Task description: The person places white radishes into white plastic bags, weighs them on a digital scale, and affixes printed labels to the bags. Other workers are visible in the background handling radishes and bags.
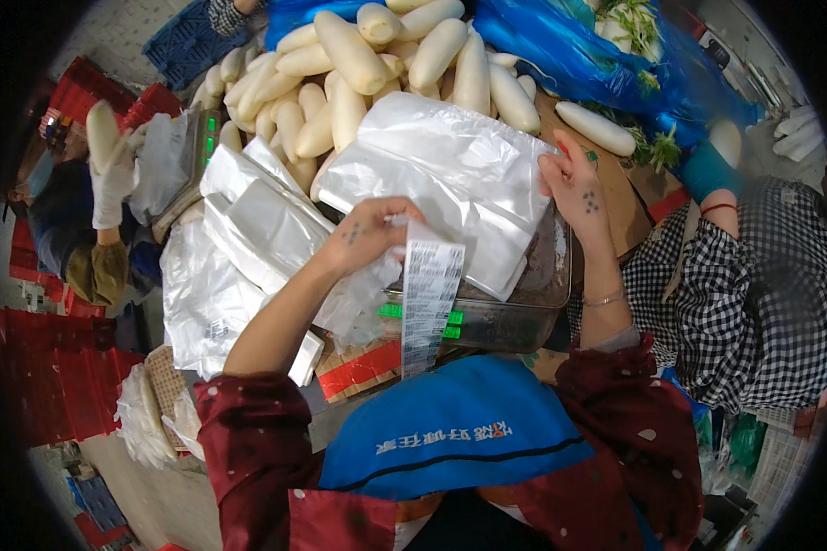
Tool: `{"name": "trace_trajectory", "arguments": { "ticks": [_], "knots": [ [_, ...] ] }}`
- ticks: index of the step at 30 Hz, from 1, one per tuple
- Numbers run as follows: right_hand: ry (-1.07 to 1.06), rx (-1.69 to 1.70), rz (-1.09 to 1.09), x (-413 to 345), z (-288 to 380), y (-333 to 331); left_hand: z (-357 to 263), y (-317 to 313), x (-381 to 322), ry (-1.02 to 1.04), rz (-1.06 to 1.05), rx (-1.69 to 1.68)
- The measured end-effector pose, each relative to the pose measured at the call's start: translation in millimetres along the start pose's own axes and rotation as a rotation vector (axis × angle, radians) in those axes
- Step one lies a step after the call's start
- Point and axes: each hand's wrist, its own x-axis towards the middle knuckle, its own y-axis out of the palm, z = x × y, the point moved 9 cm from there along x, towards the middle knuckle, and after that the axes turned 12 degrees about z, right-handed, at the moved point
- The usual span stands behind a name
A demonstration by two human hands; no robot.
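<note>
My left hand (pixel 373 235) pinches a long strip of printed paper labels (pixel 431 296), which hangs down toward my blue apron. My right hand (pixel 573 182) has curled fingers at the right edge of a flat translucent plastic bag (pixel 448 172). Whether they grip the film cannot be made out. The bag lies over a weighing scale (pixel 503 327) whose green digits show behind the label strip. To the left, a folded stack of white plastic bags (pixel 248 234) passes under my left forearm. Beyond the bags rises a pile of white radishes (pixel 351 55).
A co-worker's gloved hand (pixel 110 175) holds a radish at left, beside another scale (pixel 203 134). At right, another person's teal-gloved hand (pixel 711 169) grasps a radish. Blue plastic sheeting (pixel 551 52) borders the pile. A loose radish (pixel 596 129) lies on cardboard (pixel 606 200).
</note>
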Motion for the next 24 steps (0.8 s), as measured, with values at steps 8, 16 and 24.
{"name": "trace_trajectory", "arguments": {
  "ticks": [8,16,24],
  "knots": [
    [-0.46,-0.495,-0.142,-60,69,18,21,-14,69,-0.166,-0.103,0.252],
    [-0.533,-0.505,0.479,-54,28,98,6,-26,41,-0.236,-0.171,0.92],
    [-0.58,-0.654,0.654,-47,34,110,12,-29,-26,-0.18,0.113,0.111]
  ]
}}
